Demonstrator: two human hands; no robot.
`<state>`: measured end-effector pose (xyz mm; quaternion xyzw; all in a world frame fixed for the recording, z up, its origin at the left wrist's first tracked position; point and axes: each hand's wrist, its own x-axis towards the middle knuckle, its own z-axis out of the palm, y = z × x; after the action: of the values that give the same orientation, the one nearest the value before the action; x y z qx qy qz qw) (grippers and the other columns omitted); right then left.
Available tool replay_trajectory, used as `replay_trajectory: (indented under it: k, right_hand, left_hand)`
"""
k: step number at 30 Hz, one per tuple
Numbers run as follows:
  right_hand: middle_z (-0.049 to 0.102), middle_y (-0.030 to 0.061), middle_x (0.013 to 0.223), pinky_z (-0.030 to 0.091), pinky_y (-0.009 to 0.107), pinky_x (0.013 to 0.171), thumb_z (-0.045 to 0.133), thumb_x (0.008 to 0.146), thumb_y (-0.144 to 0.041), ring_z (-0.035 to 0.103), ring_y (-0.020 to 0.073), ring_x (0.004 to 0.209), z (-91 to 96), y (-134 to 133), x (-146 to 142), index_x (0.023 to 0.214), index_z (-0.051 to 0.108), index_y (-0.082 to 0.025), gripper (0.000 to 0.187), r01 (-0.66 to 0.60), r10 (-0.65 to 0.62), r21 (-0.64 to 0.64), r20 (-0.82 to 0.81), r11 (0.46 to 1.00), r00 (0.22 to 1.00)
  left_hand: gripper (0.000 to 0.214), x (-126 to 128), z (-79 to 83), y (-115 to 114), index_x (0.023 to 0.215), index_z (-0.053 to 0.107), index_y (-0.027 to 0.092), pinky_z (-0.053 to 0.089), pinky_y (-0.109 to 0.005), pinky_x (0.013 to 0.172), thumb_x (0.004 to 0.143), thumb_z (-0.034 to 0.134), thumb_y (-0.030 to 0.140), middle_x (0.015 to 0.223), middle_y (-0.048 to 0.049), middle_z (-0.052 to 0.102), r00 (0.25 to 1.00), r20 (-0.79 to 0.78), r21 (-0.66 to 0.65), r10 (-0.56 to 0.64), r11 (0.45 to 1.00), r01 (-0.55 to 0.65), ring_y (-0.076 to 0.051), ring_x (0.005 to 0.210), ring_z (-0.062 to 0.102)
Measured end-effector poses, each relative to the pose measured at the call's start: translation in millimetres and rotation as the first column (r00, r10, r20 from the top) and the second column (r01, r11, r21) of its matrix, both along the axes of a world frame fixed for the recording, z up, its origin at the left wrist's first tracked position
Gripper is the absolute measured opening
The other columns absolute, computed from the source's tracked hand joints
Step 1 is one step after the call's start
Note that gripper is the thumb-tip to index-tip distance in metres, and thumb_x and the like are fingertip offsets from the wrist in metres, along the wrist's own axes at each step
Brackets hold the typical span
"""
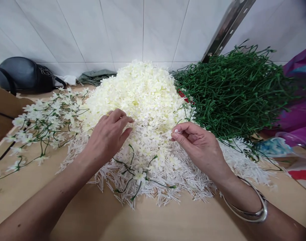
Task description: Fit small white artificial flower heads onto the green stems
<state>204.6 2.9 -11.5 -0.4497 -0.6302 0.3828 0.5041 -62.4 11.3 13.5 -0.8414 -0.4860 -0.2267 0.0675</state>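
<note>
My right hand [199, 144] pinches a small white artificial flower [176, 131] between thumb and forefinger. My left hand [111, 130] hovers at the near side of a heap of white artificial flowers [142, 88], fingers bent and thumb apart, with nothing visible in them. Between the hands, a branched green plastic stem [129, 170] lies on thin white sticks [165, 187], with one white flower [139, 176] on it. Its other visible tips look bare.
Stems with white flowers [46, 117] lie at the left. A large pile of green stems [233, 90] stands at the right, beside purple plastic [298, 113]. A black bag [19, 73] sits at the back left. White tiles [122, 30] cover the wall; a metal post [225, 30] leans there.
</note>
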Motion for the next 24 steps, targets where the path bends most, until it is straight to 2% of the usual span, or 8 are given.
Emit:
replay_trajectory:
  k: [3, 6, 9, 12, 14, 17, 22, 24]
  right_hand:
    - [0.066, -0.0002, 0.079, 0.047, 0.032, 0.07, 0.072, 0.088, -0.029, 0.064, 0.0166, 0.074, -2.8, 1.8, 0.8, 0.086, 0.069, -0.023, 0.007, -0.006, 0.006, -0.022, -0.01, 1.0, 1.0]
    - [0.065, -0.0007, 0.08, 0.045, 0.032, 0.069, 0.073, 0.088, -0.03, 0.063, 0.0159, 0.074, -5.0, 3.5, 1.3, 0.087, 0.069, -0.023, 0.007, -0.012, 0.011, -0.044, -0.018, 0.999, 1.0]
    - [0.064, -0.001, 0.079, 0.045, 0.031, 0.07, 0.073, 0.087, -0.029, 0.062, 0.0155, 0.075, -5.4, 3.5, 0.7, 0.087, 0.069, -0.023, 0.007, -0.022, 0.02, -0.061, -0.03, 0.998, 0.999]
    - [0.064, -0.0008, 0.079, 0.046, 0.031, 0.071, 0.074, 0.086, -0.028, 0.06, 0.0152, 0.075, -4.1, 1.6, -0.4, 0.087, 0.068, -0.023, 0.007, -0.023, 0.02, -0.07, -0.037, 0.997, 0.999]
    - [0.064, -0.0006, 0.079, 0.046, 0.031, 0.072, 0.074, 0.086, -0.028, 0.06, 0.0151, 0.075, -2.6, 0.2, -0.6, 0.087, 0.068, -0.023, 0.007, -0.023, 0.022, -0.062, -0.027, 0.998, 0.999]
    - [0.065, -0.0005, 0.079, 0.047, 0.031, 0.071, 0.073, 0.087, -0.027, 0.061, 0.015, 0.075, -0.1, -1.0, -0.3, 0.087, 0.068, -0.023, 0.007, -0.03, 0.029, -0.046, -0.015, 0.999, 0.999]
    - [0.065, -0.002, 0.075, 0.049, 0.028, 0.069, 0.075, 0.086, -0.023, 0.063, 0.0134, 0.072, 1.5, 1.3, 0.6, 0.085, 0.068, -0.022, 0.007, -0.045, 0.041, -0.046, -0.081, 0.998, 0.996]
    - [0.066, -0.0028, 0.074, 0.05, 0.027, 0.069, 0.077, 0.086, -0.021, 0.063, 0.0123, 0.071, 0.5, 3.1, 0.9, 0.085, 0.069, -0.022, 0.008, -0.04, 0.034, -0.05, -0.128, 0.998, 0.991]
  left_hand:
    - [0.015, -0.1, 8.3, -13.1, 0.104, 0.069, 0.02, 0.049, -0.036, 0.079, 0.102, 0.058, 0.03, 0.101, -0.0076, 0.065, 0.998, 0.033, -0.013, 0.05, 0.999, -0.05, -0.024, 0.088, 0.065]
    - [0.029, -1.4, 12.9, -36.9, 0.085, 0.064, 0.021, 0.044, -0.035, 0.07, 0.102, 0.059, 0.044, 0.086, -0.0032, 0.061, 0.992, -0.042, -0.13, 0.116, 0.984, -0.121, -0.021, 0.073, 0.062]
    - [0.031, 3.6, 4.5, -54.1, 0.084, 0.067, 0.021, 0.041, -0.035, 0.066, 0.098, 0.064, 0.049, 0.085, -0.0024, 0.062, 0.99, -0.081, -0.222, 0.112, 0.967, -0.127, -0.02, 0.066, 0.06]
    - [0.025, 11.6, -10.3, -56.6, 0.089, 0.069, 0.019, 0.041, -0.034, 0.066, 0.096, 0.065, 0.043, 0.087, -0.0033, 0.066, 0.988, -0.039, -0.295, 0.149, 0.943, -0.154, -0.02, 0.069, 0.062]
    - [0.022, 13.1, -15.4, -53.1, 0.087, 0.07, 0.02, 0.042, -0.033, 0.066, 0.096, 0.063, 0.038, 0.086, -0.0031, 0.067, 0.982, 0.038, -0.368, 0.184, 0.916, -0.158, -0.019, 0.069, 0.062]
    - [0.021, 7.3, -9.9, -47.1, 0.087, 0.073, 0.022, 0.042, -0.03, 0.062, 0.094, 0.063, 0.039, 0.083, -0.0016, 0.068, 0.942, 0.236, -0.467, 0.239, 0.878, -0.106, -0.017, 0.068, 0.061]
    - [0.02, 5.2, 14.8, -42.0, 0.1, 0.074, 0.023, 0.048, -0.028, 0.074, 0.092, 0.071, 0.041, 0.086, -0.0013, 0.073, 0.753, 0.57, -0.484, 0.328, 0.875, -0.015, -0.017, 0.079, 0.066]
    - [0.022, 16.3, 17.9, -40.7, 0.111, 0.071, 0.023, 0.046, -0.026, 0.067, 0.097, 0.065, 0.039, 0.078, 0.0005, 0.07, 0.703, 0.633, -0.521, 0.324, 0.85, 0.078, -0.015, 0.072, 0.062]
